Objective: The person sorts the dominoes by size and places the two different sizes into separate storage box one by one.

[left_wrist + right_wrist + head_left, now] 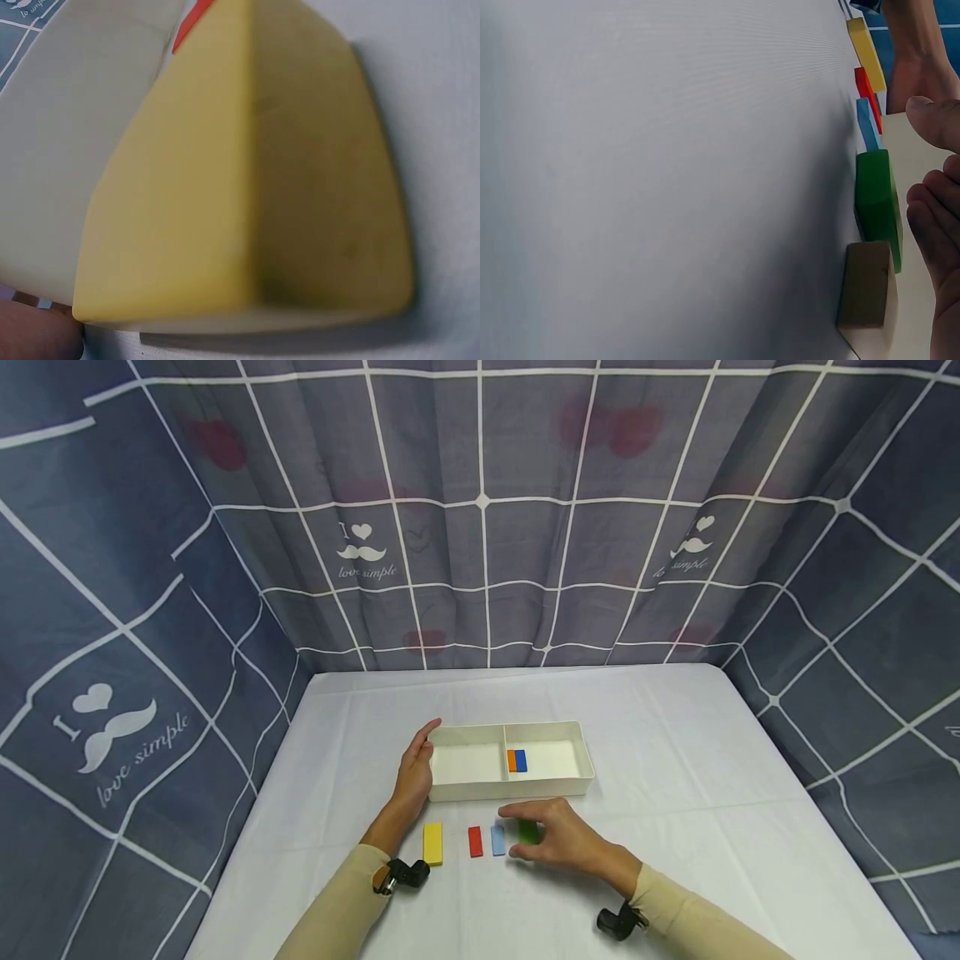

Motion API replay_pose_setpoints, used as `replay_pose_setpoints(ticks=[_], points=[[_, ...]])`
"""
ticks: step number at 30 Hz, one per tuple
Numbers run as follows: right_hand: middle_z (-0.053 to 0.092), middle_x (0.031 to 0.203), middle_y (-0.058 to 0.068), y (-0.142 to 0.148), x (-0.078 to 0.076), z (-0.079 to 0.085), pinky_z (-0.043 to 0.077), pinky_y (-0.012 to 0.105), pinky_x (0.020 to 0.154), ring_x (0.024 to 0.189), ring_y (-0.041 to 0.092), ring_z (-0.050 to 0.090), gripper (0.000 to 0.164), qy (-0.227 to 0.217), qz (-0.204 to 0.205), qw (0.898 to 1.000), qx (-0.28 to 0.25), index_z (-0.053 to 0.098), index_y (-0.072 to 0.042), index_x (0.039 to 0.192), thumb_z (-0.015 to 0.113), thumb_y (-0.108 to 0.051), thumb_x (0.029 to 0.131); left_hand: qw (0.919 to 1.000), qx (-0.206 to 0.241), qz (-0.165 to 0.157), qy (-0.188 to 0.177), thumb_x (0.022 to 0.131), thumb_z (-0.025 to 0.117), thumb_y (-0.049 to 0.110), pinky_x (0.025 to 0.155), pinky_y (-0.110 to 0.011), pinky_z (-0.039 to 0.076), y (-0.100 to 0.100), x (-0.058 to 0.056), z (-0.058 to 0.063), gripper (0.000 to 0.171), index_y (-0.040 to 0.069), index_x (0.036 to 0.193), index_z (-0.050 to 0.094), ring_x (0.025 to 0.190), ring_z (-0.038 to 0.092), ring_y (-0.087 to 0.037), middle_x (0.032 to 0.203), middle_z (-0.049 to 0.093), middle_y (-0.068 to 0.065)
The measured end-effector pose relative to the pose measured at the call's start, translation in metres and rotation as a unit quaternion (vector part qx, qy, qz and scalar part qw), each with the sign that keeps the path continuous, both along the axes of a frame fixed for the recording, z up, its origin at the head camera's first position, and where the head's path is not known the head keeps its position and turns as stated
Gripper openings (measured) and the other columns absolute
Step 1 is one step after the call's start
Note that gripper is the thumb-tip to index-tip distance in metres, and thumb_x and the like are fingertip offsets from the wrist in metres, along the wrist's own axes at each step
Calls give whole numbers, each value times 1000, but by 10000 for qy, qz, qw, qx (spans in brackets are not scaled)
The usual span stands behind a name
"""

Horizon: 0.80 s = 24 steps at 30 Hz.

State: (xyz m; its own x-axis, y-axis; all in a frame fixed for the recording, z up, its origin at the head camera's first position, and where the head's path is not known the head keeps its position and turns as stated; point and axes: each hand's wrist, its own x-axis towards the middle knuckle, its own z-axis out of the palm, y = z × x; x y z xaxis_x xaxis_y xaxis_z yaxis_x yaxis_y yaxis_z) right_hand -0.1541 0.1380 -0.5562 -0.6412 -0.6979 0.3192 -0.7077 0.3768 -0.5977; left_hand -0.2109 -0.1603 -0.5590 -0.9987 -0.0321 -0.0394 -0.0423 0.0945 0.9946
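Observation:
My left hand rests against the left end of a white two-compartment tray, its fingers stretched along that wall. Over a green block arches my right hand, thumb and fingers apart, nothing between them. Left of the green block lie a light blue block, a red block and a yellow block. The yellow block fills much of the left wrist view. Beside the green block, the right wrist view shows a brownish block, which my hand hides in the head view.
In the tray's right compartment, an orange block and a dark blue block stand side by side against the divider. A white cloth covers the table. Dark grid-patterned curtains enclose the back and sides.

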Motion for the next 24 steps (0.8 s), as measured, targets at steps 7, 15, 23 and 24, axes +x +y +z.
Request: replay_pose_setpoints(ticks=[7, 15, 23, 24], points=[[78, 136, -2, -4, 0, -3, 61, 35, 107, 126, 15, 74, 55, -212, 93, 9997, 58, 76, -8, 137, 95, -19, 87, 10000, -45, 50, -32, 121, 30, 23, 135, -62, 24, 0, 0, -1, 49, 30, 167, 45, 162, 36, -38, 174, 42, -12], [78, 136, -2, -6, -3, -7, 61, 32, 106, 125, 12, 74, 53, -86, 268, 9995, 130, 75, -8, 138, 94, -18, 89, 9999, -96, 101, 10, 121, 30, 22, 136, -61, 22, 0, -1, -2, 49, 30, 166, 47, 164, 33, -36, 177, 38, -9], [78, 134, -3, -11, -2, -7, 61, 30, 105, 121, 9, 74, 50, 151, 359, 9986, 361, 76, -9, 136, 93, -19, 90, 9999, -104, 89, -5, 121, 30, 23, 136, -61, 22, 1, 1, 0, 49, 30, 167, 46, 164, 33, -37, 176, 38, -10], [78, 134, -3, -11, -2, -7, 61, 30, 105, 121, 8, 74, 50, 214, 359, 9983, 409, 76, -10, 136, 93, -19, 90, 9999, -93, 75, -16, 121, 30, 23, 136, -61, 22, 1, 1, 0, 49, 30, 167, 45, 164, 33, -37, 176, 38, -11]])
